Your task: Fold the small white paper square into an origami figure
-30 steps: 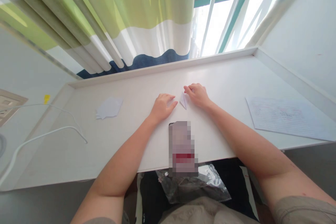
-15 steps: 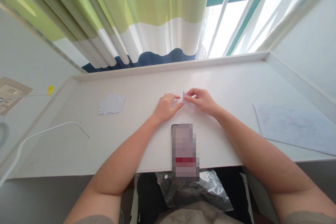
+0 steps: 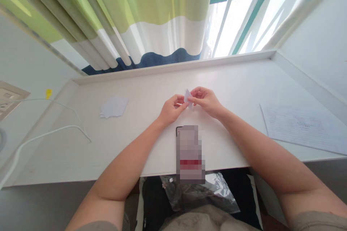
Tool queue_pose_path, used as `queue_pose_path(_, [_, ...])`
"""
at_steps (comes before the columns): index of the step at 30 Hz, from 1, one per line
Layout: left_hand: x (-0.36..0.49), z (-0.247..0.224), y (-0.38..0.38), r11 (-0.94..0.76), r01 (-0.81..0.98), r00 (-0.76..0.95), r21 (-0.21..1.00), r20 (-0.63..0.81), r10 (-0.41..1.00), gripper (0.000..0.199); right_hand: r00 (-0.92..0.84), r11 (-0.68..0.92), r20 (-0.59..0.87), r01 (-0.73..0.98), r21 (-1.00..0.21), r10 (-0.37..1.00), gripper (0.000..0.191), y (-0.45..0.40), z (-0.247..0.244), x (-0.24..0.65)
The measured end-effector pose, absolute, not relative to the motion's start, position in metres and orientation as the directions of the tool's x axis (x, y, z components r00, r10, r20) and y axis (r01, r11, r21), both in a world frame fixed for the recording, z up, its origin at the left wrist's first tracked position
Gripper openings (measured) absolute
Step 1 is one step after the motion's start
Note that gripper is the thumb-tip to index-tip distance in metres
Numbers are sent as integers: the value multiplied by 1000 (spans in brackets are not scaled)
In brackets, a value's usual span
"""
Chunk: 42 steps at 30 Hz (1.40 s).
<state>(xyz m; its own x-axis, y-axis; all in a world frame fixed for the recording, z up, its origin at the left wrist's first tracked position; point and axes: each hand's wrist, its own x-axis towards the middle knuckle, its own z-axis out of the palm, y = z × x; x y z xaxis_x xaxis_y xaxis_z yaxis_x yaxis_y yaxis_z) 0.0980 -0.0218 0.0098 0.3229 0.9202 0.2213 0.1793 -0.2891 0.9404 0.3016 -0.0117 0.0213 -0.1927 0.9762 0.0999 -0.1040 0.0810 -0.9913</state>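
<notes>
A small folded piece of white paper (image 3: 187,96) is held upright between my two hands, above the middle of the white desk (image 3: 146,151). My left hand (image 3: 173,107) pinches its lower left side between thumb and fingers. From the other side, my right hand (image 3: 204,100) grips it, thumb in front and fingers curled behind. Both sets of fingertips hide part of the folds. Nearer to me, below the hands, lies a phone (image 3: 189,153) with a blurred screen.
Loose white paper pieces (image 3: 114,107) lie in a pile at left. Lined sheets with writing (image 3: 303,126) rest at right. A white cable (image 3: 54,131) crosses the left side. A clear plastic bag (image 3: 222,195) is on my lap. A curtain (image 3: 151,3) hangs behind the raised back edge.
My left fingers have closed in on the paper, which now shows a wider, pointed face. My right hand has shifted slightly left and up in view.
</notes>
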Motion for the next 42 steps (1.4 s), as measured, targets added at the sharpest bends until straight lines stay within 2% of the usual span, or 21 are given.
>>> queue_pose_path(8, [95,11,-15,-104,-47,328,993,114,938,50,-219,112,124,-67,-991,968,59,-17,27,298])
queue_pose_path(14, [93,14,-15,-58,-48,369,997,71,927,54,-221,139,147,-50,-989,964,58,-17,26,297])
queue_pose_path(23, [94,15,-16,-33,-89,285,995,57,957,55,-264,180,178,-16,-984,948,44,-18,25,300])
queue_pose_path(35, [95,16,-20,-21,-69,295,997,41,955,57,-286,156,148,5,-988,947,50,-18,25,300])
queue_pose_path(42, [92,15,-17,-16,-84,315,996,42,948,47,-258,167,156,24,-986,953,51,-15,21,302])
